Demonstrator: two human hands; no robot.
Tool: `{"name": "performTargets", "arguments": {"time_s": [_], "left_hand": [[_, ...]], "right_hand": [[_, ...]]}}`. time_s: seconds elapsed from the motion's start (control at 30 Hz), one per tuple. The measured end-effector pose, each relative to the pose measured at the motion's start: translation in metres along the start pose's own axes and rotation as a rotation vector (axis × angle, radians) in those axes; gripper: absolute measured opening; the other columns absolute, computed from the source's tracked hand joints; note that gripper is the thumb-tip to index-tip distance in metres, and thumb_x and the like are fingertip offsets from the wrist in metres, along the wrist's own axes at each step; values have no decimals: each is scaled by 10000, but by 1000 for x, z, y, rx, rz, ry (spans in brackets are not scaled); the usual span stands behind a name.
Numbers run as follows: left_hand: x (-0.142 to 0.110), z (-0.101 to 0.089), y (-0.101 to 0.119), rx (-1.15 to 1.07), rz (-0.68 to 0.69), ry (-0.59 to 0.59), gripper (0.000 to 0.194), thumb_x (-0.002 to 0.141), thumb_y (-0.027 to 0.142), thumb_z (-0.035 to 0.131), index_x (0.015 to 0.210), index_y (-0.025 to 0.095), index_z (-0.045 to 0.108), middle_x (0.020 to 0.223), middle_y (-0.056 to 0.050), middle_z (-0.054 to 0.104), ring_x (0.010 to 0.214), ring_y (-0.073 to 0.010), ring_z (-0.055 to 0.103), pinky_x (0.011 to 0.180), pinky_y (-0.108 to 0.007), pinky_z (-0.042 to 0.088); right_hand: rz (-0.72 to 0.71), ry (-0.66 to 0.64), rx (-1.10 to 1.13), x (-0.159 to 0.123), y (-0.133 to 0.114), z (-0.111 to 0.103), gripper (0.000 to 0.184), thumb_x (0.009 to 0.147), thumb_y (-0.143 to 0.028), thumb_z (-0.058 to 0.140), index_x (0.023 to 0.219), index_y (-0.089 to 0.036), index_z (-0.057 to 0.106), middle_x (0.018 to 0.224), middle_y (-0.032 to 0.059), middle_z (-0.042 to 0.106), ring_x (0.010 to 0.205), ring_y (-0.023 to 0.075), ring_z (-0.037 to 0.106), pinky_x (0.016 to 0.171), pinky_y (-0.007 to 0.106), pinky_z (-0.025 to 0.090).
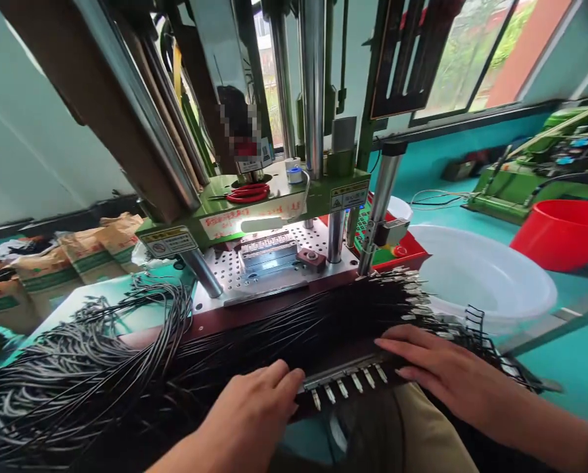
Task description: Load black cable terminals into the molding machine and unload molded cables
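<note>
A narrow metal bar [343,373] lies in front of me, low over my lap, with several silver cable connectors [343,387] sticking out in a row along its near edge. My left hand [259,404] is closed at the bar's left end, fingers curled over it and thumb tucked in. At the other end is my right hand [436,368], its fingers stretched out and apart around the bar's tip; whether they touch it I cannot tell. Behind the bar, a thick bundle of black cables [294,328] lies across the bench, connector ends [412,289] to the right.
A green press [274,203] stands ahead, with a metal mould [269,259] on its perforated plate. Red-handled pliers [247,192] rest on its upper plate. Coiled cables [77,361] pile at left. To the right are a white tub [485,269] and a red bucket [564,233].
</note>
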State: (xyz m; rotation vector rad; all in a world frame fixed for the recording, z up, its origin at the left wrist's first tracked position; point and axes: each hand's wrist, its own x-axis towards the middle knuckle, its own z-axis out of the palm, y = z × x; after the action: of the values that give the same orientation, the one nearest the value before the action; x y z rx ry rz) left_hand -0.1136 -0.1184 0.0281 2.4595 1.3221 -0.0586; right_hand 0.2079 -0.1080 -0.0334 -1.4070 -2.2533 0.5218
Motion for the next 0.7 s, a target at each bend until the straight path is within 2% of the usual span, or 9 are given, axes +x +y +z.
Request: {"name": "performTargets", "arguments": {"time_s": [0.07, 0.17, 0.27, 0.37, 0.43, 0.53, 0.6, 0.63, 0.7], "left_hand": [[8, 17, 2, 120, -70, -63, 241, 868, 210, 465, 1068, 248, 593, 1026, -77, 628, 851, -245, 646, 697, -356, 537], [8, 26, -5, 142, -156, -45, 167, 877, 185, 459, 984, 225, 581, 1048, -76, 591, 896, -230, 618, 738, -349, 520], [0, 20, -5, 65, -151, 3, 121, 850, 159, 492, 905, 217, 582, 1028, -76, 583, 958, -229, 576, 816, -353, 496], [-7, -1, -8, -124, -154, 180, 132, 860, 185, 477, 918, 236, 585, 1030, -63, 580, 963, -206, 566, 857, -337, 473], [-3, -21, -18, -325, -211, 324, 150, 898, 266, 434, 962, 250, 569, 942, -38, 607, 845, -173, 593, 781, -307, 484], [22, -46, -49, -716, -307, 417, 185, 886, 380, 463, 965, 231, 538, 628, 32, 571, 544, -128, 541, 550, -246, 447], [52, -54, -75, -970, -342, 547, 176, 840, 364, 551, 917, 207, 542, 572, 57, 523, 484, -98, 492, 479, -205, 393], [69, -56, -88, -1075, -380, 631, 168, 823, 338, 586, 895, 191, 548, 584, 56, 518, 485, -87, 487, 466, -194, 379], [104, -57, -110, -1140, -443, 737, 170, 845, 331, 574, 864, 165, 546, 596, 50, 506, 475, -72, 469, 445, -183, 360]], "right_hand": [[-17, -50, -21, 8, 3, 13, 376, 889, -290, 484, 1243, -330, 605, 1228, 51, 601, 1100, 215, 593, 941, 315, 495], [-4, -64, 4, 10, 12, 20, 351, 906, -275, 438, 1201, -295, 628, 1131, 69, 628, 1010, 213, 624, 860, 305, 525], [-6, -95, 68, 10, 11, 8, 319, 902, -271, 439, 1137, -310, 650, 1021, 65, 642, 899, 206, 639, 766, 286, 538], [-34, -35, 144, 25, -2, -14, 259, 887, -308, 484, 1071, -325, 667, 1004, 61, 641, 886, 211, 632, 757, 280, 525], [-15, 46, 234, 50, -13, -28, 229, 881, -341, 501, 1030, -305, 671, 965, 54, 644, 769, 194, 630, 683, 275, 516], [88, 139, 379, 108, -27, -33, 220, 867, -347, 523, 998, -254, 673, 696, 10, 610, 519, 148, 540, 486, 247, 432], [156, 205, 428, 154, -31, -24, 191, 860, -292, 538, 967, -231, 684, 547, -21, 549, 510, 152, 528, 475, 231, 395], [203, 233, 447, 177, -31, -17, 170, 853, -265, 556, 951, -222, 688, 558, -20, 568, 548, 158, 553, 503, 228, 408], [246, 266, 461, 219, -27, -1, 148, 863, -215, 547, 916, -203, 685, 648, -2, 631, 639, 167, 599, 569, 231, 442]]}}
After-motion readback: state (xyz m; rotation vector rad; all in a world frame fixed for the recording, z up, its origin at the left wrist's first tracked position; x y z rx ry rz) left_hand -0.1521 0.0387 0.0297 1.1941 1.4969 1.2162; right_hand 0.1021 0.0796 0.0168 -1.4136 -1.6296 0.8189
